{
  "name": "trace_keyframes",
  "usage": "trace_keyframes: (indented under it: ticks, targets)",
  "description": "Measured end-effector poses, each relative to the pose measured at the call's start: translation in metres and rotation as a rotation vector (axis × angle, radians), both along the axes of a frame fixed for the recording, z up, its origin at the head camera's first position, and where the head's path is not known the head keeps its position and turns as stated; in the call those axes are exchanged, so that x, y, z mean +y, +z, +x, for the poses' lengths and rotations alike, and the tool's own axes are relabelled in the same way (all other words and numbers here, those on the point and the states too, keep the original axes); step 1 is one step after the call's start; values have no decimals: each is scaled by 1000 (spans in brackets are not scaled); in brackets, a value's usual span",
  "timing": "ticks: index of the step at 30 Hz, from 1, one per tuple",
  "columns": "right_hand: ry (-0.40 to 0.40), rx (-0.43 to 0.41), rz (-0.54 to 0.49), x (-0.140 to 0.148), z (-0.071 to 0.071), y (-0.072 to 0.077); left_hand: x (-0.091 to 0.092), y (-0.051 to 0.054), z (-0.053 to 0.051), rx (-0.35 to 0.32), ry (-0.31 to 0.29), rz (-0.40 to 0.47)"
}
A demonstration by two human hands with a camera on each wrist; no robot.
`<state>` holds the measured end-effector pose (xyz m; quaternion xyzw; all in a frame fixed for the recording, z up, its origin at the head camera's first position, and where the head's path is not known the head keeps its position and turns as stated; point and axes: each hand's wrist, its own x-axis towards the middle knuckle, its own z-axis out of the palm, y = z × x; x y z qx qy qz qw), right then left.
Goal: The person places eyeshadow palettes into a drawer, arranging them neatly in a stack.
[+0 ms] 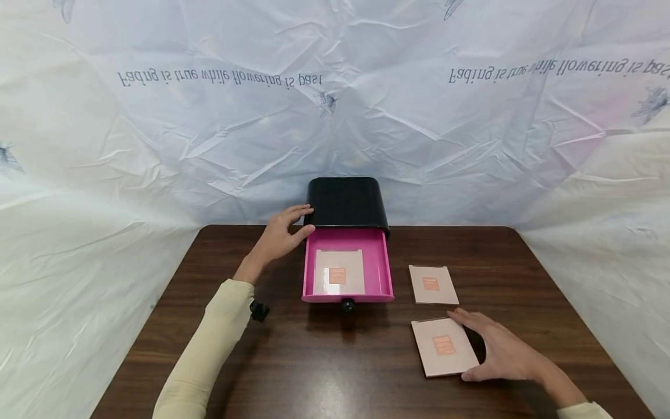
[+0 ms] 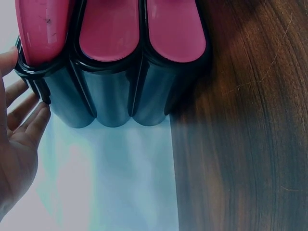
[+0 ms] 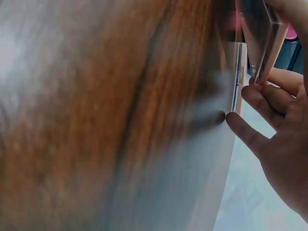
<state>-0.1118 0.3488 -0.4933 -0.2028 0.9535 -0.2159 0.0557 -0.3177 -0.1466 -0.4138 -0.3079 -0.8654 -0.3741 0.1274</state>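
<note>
Pale left sleeve (image 1: 193, 361) nearest the head camera, at eight o'clock from the open pink drawer (image 1: 375, 263), with a small black wrist device (image 1: 259, 311) at the cuff. Next rightward, between nine and ten: left hand (image 1: 279, 235), holding nothing, laid against the side of the black box (image 1: 345, 201) at twelve. Noted there: fingertips on the side wall, thumb spread apart towards the front edge. Counted in the left wrist view: three pink drawer fronts (image 2: 110, 31). Inside the open pink drawer: one flat pale case (image 1: 340, 262). On the dark wood table (image 1: 314, 372), at three o'clock: far case (image 1: 433, 282), flat, untouched. At four: near case (image 1: 445, 358), with the right hand (image 1: 505, 349) clamped on its three o'clock side, thumb at the near corner, finger at the far corner. Seen tilted in the right wrist view; cannot tell any contact with the table. Step in hand, as judged: taking up the near case, with the box steadied. Called for next, as judged: secure pinch, level lift, clearance from the far case
</note>
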Motion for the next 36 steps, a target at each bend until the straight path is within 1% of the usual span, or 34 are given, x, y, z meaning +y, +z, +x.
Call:
trace_keyframes:
  ticks: [4,8,15,22,27,36]
  targets:
    - [-28,-5,-17,-1,1,2,0,-1,0,3,0,-2]
    - [-64,40,-36,-3,1,8,0,-1,0,0,-1,0]
    - [-113,103,-48,-8,-2,24,-1,-1,0,-12,5,-1]
    - [-170,165,-68,-9,-10,42,-2,-2,1,-4,6,2]
    - [-183,217,-80,-10,-17,58,-1,-2,1,-2,9,0]
    - [-182,290,-76,-22,-30,94,0,-1,1,-5,8,-8]
